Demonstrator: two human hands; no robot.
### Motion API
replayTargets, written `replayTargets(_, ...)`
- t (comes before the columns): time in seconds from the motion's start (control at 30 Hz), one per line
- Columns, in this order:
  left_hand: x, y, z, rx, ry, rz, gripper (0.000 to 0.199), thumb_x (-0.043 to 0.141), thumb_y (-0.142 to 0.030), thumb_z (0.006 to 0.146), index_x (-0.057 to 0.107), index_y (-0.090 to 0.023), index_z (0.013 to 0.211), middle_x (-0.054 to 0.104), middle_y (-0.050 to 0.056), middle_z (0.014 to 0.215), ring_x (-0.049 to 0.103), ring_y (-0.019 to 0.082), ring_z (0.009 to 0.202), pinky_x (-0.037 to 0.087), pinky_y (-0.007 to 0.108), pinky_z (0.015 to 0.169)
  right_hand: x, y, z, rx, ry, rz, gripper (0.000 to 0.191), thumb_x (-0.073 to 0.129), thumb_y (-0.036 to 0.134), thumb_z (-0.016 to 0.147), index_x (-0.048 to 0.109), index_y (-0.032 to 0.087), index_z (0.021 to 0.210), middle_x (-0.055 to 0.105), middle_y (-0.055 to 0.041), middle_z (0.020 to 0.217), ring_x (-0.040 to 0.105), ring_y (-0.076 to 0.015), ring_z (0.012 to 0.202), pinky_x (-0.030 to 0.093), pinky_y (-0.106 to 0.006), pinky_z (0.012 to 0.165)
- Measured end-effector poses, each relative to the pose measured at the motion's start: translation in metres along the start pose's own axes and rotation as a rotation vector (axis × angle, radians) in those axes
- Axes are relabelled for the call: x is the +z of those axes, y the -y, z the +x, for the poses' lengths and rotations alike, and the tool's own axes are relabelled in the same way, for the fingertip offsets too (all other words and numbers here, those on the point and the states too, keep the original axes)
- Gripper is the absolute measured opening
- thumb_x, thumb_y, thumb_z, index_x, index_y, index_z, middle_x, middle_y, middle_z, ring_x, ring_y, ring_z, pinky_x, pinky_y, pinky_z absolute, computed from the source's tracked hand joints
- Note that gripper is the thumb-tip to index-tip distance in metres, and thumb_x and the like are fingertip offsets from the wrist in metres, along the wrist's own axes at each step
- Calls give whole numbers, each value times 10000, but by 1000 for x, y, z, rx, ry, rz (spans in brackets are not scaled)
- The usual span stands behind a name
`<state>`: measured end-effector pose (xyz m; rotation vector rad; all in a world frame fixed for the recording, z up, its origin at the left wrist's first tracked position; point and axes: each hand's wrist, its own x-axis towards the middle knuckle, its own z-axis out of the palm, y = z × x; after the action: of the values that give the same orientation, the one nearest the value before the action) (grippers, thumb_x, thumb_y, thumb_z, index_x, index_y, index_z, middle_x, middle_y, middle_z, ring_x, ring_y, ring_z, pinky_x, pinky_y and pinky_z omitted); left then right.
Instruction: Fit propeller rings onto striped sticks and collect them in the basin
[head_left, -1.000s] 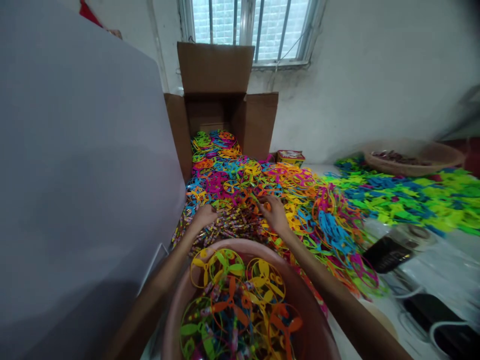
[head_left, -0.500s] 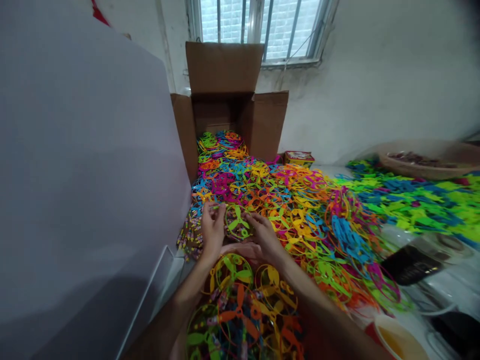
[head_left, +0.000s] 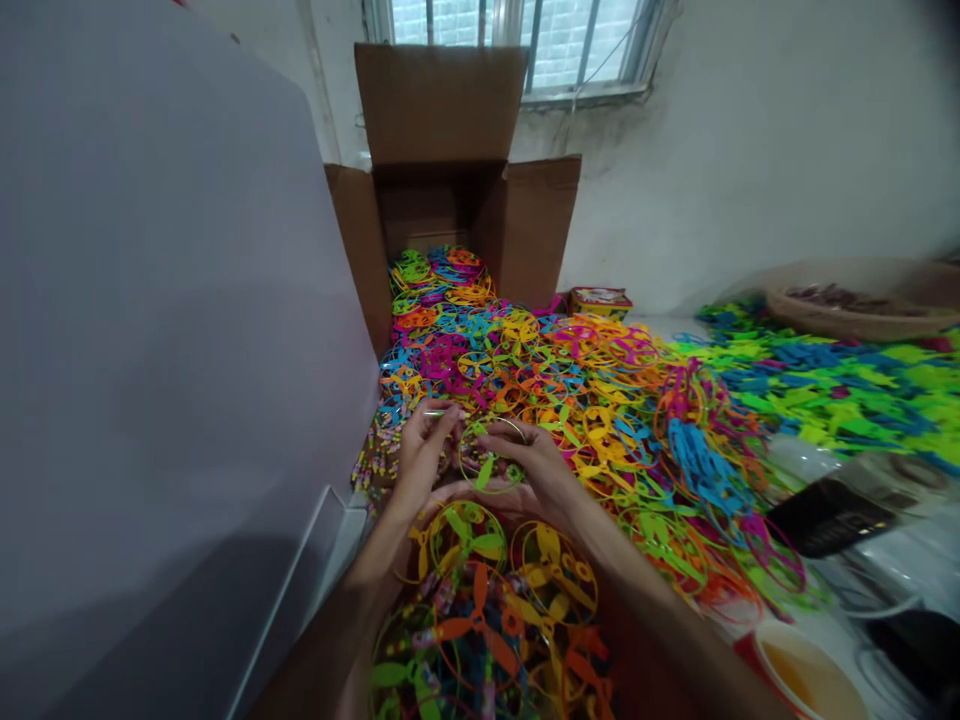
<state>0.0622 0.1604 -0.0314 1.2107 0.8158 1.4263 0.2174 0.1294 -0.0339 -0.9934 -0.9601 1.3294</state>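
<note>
My right hand [head_left: 531, 452] is closed on a green propeller ring [head_left: 486, 470], its fingers over the upper right of the rim. Just to the left, my left hand [head_left: 427, 440] pinches a thin, pale, stick-like piece [head_left: 436, 413], too small to make out fully. Below both hands is a pink basin [head_left: 450, 492] holding orange, yellow and green propeller rings and small patterned pieces. Small patterned pieces [head_left: 369, 465] also lie to the left of my left hand.
Colourful propeller rings [head_left: 600, 400] spill from an open cardboard box [head_left: 541, 235]. A pale panel [head_left: 187, 300] stands at left. At right are green and blue pieces [head_left: 840, 390], a shallow basin [head_left: 855, 320], plastic bags and a cup [head_left: 806, 675].
The green ring has tilted and shifted slightly down and right with my right hand. My left hand has turned, its fingertips now pinched around the thin piece. The view has tilted a little.
</note>
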Motion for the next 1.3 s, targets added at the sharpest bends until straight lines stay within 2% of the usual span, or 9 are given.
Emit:
replayTargets(0.13,-4,0,1,-31,86,-29,339,770,-470,796,601,-203,918,528,-67,623,477,85,459,387,178,385,-2,3,-2,-9,31,-33,184,876,357,693,766,227,761,653,21,714,525,-118,572,443,-251,517)
replayTargets(0.33,-7,-1,2,-108,165,5,379,772,-504,794,594,-199,931,507,-76,587,433,71,421,348,163,344,0,7,-6,-19,27,-46,197,899,340,659,748,228,720,669,23,693,561,-127,587,440,-246,523)
replayTargets(0.5,-13,-2,4,-145,210,30,382,773,-511,798,573,-204,905,525,-66,606,426,65,429,312,150,333,1,8,-10,10,57,-41,253,908,386,660,737,221,744,723,-11,738,654,-167,657,512,-267,585)
replayTargets(0.73,-18,-3,4,-193,300,-2,375,794,-481,783,564,-207,896,506,-66,614,434,65,459,318,151,364,0,4,-9,87,118,41,268,914,381,624,731,219,735,757,-14,710,675,-177,569,548,-305,580)
replayTargets(0.93,-16,-5,2,-282,328,-33,367,812,-463,763,570,-212,879,482,-60,637,405,56,481,263,150,388,-3,4,-6,43,186,-10,253,900,394,662,741,207,726,754,-26,684,658,-162,560,545,-294,593)
replayTargets(1.03,-11,-3,1,-315,312,-43,393,828,-474,733,564,-212,860,485,-53,668,419,56,499,260,151,398,-3,0,-5,50,168,-2,258,904,392,655,737,207,721,741,-20,657,637,-149,531,521,-272,555)
replayTargets(1.17,-11,-8,1,-308,324,6,421,824,-528,722,570,-213,840,461,-63,605,360,55,447,247,171,389,-5,4,-11,67,147,-5,219,901,376,662,749,225,706,737,-15,677,649,-151,562,534,-269,578)
replayTargets(1.23,-20,-16,2,-289,427,46,473,797,-618,716,617,-198,838,516,-33,617,393,70,453,284,190,394,-12,17,-15,118,235,-43,191,882,394,688,771,256,762,752,-12,734,693,-183,641,565,-305,636)
replayTargets(1.3,-33,-25,6,-236,528,84,666,639,-823,714,674,-171,847,559,10,626,441,98,471,317,216,405,-24,35,-16,186,493,-166,267,863,439,704,800,271,902,789,-35,893,743,-250,823,588,-374,765)
